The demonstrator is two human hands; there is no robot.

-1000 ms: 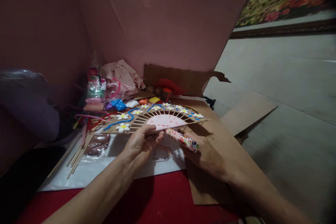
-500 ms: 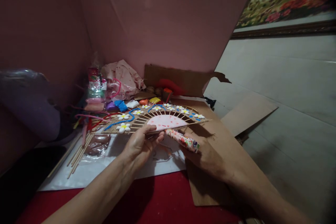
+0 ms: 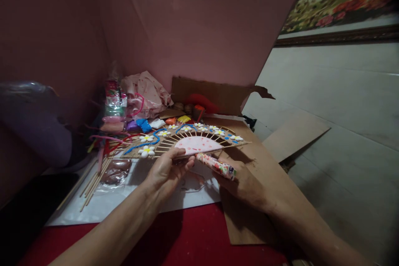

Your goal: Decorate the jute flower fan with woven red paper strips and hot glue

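Observation:
A handmade fan point(image 3: 199, 144) of thin sticks is held up at the middle of the view, nearly level. Its half-round centre is pink with red spots, and white and yellow flowers and wavy blue lines decorate its brown outer band. My left hand point(image 3: 166, 170) pinches the lower edge, thumb on top of the pink part. Wrapped in floral material, the fan's handle point(image 3: 216, 165) points toward my right hand point(image 3: 243, 185), which is closed around it. Most of the right fingers are hidden behind the handle.
Wooden sticks point(image 3: 93, 183) and a brown clay packet point(image 3: 116, 171) lie on a white sheet point(image 3: 84, 212) at left. Coloured clay packets point(image 3: 143, 125) and crumpled pink cloth point(image 3: 146, 93) sit behind the fan. Cardboard point(image 3: 249, 232) lies at right on the red surface point(image 3: 187, 237).

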